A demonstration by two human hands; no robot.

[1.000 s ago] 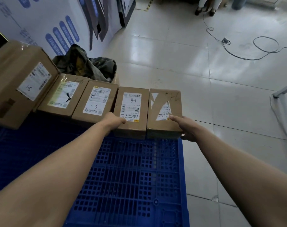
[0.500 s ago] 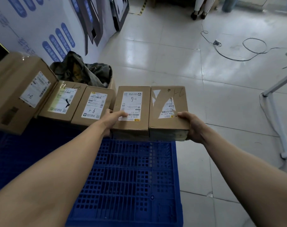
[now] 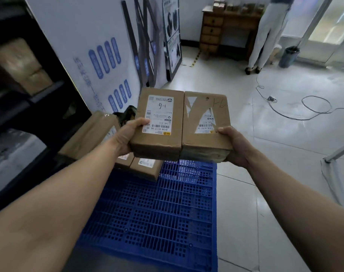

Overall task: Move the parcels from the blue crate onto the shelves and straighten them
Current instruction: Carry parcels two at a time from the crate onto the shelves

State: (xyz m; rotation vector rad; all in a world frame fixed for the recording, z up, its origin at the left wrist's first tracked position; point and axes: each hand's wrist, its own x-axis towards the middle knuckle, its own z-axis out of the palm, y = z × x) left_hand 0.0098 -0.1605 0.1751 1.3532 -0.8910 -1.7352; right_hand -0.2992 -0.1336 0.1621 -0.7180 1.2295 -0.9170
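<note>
- Between the two grips a pair of parcels is pressed side by side, with the left grip [image 3: 126, 139] clamped on the labelled parcel [image 3: 159, 122] and the right grip [image 3: 237, 147] on the taped parcel [image 3: 205, 122]
- Below the grips, the blue crate [image 3: 157, 213] holds other parcels [image 3: 145, 168]
- Left of the grips stand the dark shelves [image 3: 41, 95]; this looks like the carry, and next comes a leftward swing, squeezing both together

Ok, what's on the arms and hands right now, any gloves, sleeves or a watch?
Nothing worn shows. The left hand and right hand are bare, no gloves; both forearms are bare to the frame edge, with no sleeve, watch or wristband in view.
</note>
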